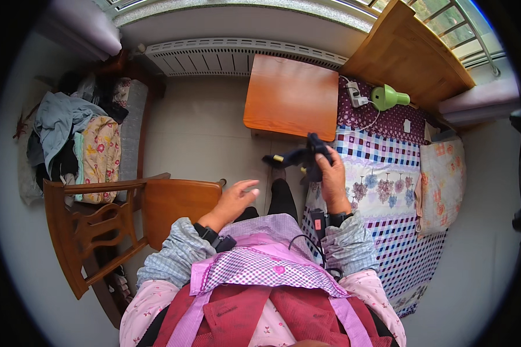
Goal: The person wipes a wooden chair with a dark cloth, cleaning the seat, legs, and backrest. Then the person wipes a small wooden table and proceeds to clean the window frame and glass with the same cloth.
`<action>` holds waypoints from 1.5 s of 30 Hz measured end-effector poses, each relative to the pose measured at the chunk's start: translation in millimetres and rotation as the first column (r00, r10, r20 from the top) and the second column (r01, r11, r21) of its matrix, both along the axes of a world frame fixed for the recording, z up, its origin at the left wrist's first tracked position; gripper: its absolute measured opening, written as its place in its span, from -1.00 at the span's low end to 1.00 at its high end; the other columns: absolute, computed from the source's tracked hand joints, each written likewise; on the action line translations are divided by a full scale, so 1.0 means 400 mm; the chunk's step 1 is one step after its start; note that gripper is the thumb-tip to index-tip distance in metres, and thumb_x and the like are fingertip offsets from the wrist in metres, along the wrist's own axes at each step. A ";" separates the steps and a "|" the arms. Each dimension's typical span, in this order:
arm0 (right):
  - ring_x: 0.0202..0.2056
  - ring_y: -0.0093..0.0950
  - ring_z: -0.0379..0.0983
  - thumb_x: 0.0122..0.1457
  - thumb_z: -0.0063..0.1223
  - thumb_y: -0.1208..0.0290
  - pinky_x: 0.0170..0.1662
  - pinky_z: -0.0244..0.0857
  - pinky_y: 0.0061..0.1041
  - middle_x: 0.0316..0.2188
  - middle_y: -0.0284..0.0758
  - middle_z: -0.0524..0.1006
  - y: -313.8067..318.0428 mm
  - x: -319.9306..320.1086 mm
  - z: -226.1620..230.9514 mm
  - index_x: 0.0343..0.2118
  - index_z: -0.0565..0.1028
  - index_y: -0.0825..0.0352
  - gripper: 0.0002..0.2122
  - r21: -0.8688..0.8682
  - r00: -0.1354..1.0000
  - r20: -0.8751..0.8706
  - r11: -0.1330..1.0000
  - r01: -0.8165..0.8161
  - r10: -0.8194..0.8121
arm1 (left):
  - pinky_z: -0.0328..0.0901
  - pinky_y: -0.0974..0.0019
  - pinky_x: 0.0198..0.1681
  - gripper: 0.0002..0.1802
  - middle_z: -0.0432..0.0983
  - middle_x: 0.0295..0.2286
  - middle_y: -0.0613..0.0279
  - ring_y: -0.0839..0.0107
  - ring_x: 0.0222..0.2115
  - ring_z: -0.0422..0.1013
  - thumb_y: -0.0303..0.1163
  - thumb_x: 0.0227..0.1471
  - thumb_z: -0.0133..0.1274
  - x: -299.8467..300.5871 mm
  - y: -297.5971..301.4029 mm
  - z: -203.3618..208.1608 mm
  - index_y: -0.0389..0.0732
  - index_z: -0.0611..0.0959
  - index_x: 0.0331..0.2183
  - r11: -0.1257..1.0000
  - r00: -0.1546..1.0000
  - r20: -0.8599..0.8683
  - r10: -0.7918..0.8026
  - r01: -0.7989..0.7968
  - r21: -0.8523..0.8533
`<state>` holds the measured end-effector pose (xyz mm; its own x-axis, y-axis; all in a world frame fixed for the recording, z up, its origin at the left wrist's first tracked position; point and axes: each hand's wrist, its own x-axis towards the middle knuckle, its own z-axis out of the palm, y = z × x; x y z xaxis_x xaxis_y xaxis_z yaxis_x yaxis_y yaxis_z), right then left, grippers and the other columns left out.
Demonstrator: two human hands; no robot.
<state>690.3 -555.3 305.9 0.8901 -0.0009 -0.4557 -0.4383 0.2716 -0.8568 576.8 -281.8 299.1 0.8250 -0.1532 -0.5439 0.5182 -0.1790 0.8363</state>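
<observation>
My right hand (333, 184) is closed on a dark navy bundle of cloth (314, 165), which looks like socks and has small yellow patches. One end of the bundle sticks out to the left, smeared by motion, over the floor in front of the wooden table. The bed's edge lies just beside this hand. My left hand (235, 203) holds nothing, and its fingers are stretched and apart. It hovers near the seat of a wooden chair (179, 203). Both wrists carry black straps.
A small wooden table (292, 92) stands by the white radiator (214, 55). On the bed (382, 199) at the right are a green lamp (386, 97), a white power strip (355, 94) with a cord, and a pillow (443, 185). Clothes (63, 124) are piled at the left.
</observation>
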 end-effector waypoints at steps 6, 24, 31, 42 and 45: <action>0.04 -0.29 0.45 0.22 0.21 0.28 0.08 0.36 -0.38 0.08 -0.11 0.44 -0.184 0.279 -0.207 0.20 0.37 0.32 -0.48 -0.590 0.957 0.190 0.804 -0.068 0.220 | 0.41 0.21 -0.06 -0.52 0.63 -0.17 0.01 0.22 -0.16 0.55 -0.10 0.16 0.12 -0.025 0.166 -0.111 -0.27 0.63 -0.04 0.897 0.946 -0.243 0.213 -0.091 0.433; 0.39 -0.10 0.00 0.01 0.32 0.49 0.38 -0.04 -0.09 0.36 -0.18 0.16 -0.092 0.341 -0.579 0.29 0.31 0.09 -0.28 -0.957 0.696 -0.072 0.146 -0.250 0.714 | 0.11 0.04 0.30 -0.24 0.15 0.28 -0.03 -0.05 0.23 0.19 0.01 0.28 -0.07 0.713 -0.008 -0.604 -0.16 0.16 0.33 0.420 0.987 0.148 0.066 -0.162 0.893; 0.38 -0.11 0.04 0.11 0.21 0.45 0.37 -0.03 -0.10 0.35 -0.20 0.19 -0.169 0.613 -0.670 0.29 0.31 0.10 -0.37 -0.992 0.695 -0.014 0.079 -0.102 0.719 | 0.36 0.05 0.10 -0.17 0.29 0.15 -0.01 0.02 0.10 0.34 0.04 0.27 -0.06 0.737 -0.060 -0.667 -0.09 0.04 0.37 0.410 0.991 0.083 0.105 -0.120 0.904; 0.36 -0.04 0.06 0.18 0.14 0.50 0.37 -0.01 -0.12 0.35 -0.11 0.20 -0.035 0.677 -0.657 0.30 0.29 0.18 -0.41 -0.987 0.727 0.057 0.150 -0.063 0.684 | 0.40 0.07 0.05 -0.15 0.32 0.10 -0.04 0.00 0.05 0.39 -0.02 0.26 -0.02 0.734 -0.053 -0.656 -0.14 0.02 0.37 0.422 0.979 0.195 0.068 -0.205 0.883; 0.37 -0.11 0.08 0.02 0.24 0.60 0.37 0.01 -0.10 0.34 -0.17 0.22 -0.067 0.585 -0.619 0.29 0.30 0.16 -0.30 -0.984 0.632 -0.058 0.062 -0.167 0.773 | 0.38 0.05 0.06 -0.15 0.32 0.10 -0.05 0.00 0.05 0.38 -0.01 0.26 -0.03 0.729 -0.049 -0.659 -0.14 0.02 0.36 0.442 0.982 0.175 0.072 -0.189 0.877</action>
